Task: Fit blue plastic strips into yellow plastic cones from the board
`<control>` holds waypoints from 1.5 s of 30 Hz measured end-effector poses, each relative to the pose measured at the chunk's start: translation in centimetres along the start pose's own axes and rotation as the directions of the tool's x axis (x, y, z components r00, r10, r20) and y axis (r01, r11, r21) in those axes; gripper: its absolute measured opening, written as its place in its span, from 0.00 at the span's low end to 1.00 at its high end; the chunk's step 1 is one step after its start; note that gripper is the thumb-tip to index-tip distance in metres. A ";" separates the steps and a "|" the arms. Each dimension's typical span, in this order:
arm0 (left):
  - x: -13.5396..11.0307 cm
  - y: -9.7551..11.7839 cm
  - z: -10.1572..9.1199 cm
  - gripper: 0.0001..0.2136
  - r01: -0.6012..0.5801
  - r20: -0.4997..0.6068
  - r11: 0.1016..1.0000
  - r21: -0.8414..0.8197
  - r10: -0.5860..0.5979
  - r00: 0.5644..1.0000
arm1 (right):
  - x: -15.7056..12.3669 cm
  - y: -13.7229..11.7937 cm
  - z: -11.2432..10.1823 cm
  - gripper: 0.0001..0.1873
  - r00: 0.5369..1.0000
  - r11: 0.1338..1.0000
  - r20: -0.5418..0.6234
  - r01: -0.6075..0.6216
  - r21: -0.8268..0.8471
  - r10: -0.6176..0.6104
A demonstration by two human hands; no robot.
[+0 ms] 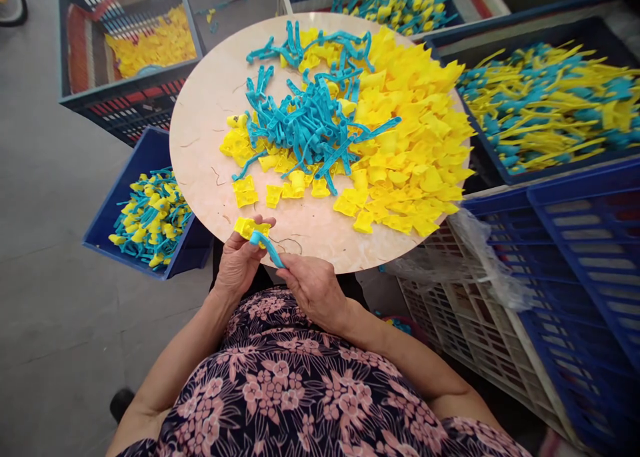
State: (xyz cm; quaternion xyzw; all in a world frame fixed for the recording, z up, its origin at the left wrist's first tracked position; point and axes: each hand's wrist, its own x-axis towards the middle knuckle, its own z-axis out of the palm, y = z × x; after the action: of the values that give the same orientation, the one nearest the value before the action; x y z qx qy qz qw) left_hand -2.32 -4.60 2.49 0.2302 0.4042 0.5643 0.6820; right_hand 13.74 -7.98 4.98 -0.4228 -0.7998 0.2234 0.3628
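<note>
Along the near edge of the round marble-patterned board (210,144), your hands sit just beside each other, over the rim. Your left hand (240,264) is closed around a yellow plastic piece (251,229), gripping it with your fingers so that it sits above the board's surface. A blue plastic strap (267,249) runs from that piece down to your right hand (315,290), which pinches the strap's lower end between its fingertips.

Farther out on the board, a mound of loose yellow pieces (410,137) covers the far right side. A tangle of blue straps (305,120) lies across the middle, partly on top of the yellow, and a few yellow pieces lie scattered toward your hands.

Around you stand plastic crates. A blue crate of joined yellow and blue parts (150,220) sits on the floor past your left hand, and a larger crate of similar parts (545,104) lies beyond the board's right edge. Another crate holding yellow pieces (150,40) stands off the far left edge, and a further crate of parts (395,4) sits beyond the far edge. A white crate (450,324) and a blue crate (585,277) are stacked close on your right, with a clear plastic bag (480,264) draped against them.
</note>
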 end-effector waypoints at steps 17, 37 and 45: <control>-0.4 -1.1 2.3 0.14 0.016 -0.157 0.993 -0.121 -0.035 0.987 | 0.4 3.4 2.7 0.16 0.995 0.914 0.099 0.043 -0.402 -0.003; 2.2 -2.6 1.7 0.18 -0.020 -0.257 0.999 -0.027 0.013 0.966 | 0.5 4.4 4.8 0.19 0.960 0.952 0.263 -0.007 -0.307 0.092; 4.0 -2.2 0.7 0.17 0.032 -0.258 0.997 0.064 -0.015 0.966 | 1.1 9.5 -2.4 0.18 0.948 0.827 -0.100 -0.312 -0.467 0.301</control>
State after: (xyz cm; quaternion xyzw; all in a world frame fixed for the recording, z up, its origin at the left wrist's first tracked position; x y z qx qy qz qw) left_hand -0.35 -1.18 0.04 0.1731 0.5110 0.5673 0.6221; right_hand 20.04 -1.74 0.61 -0.6241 -0.7477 0.0702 0.2155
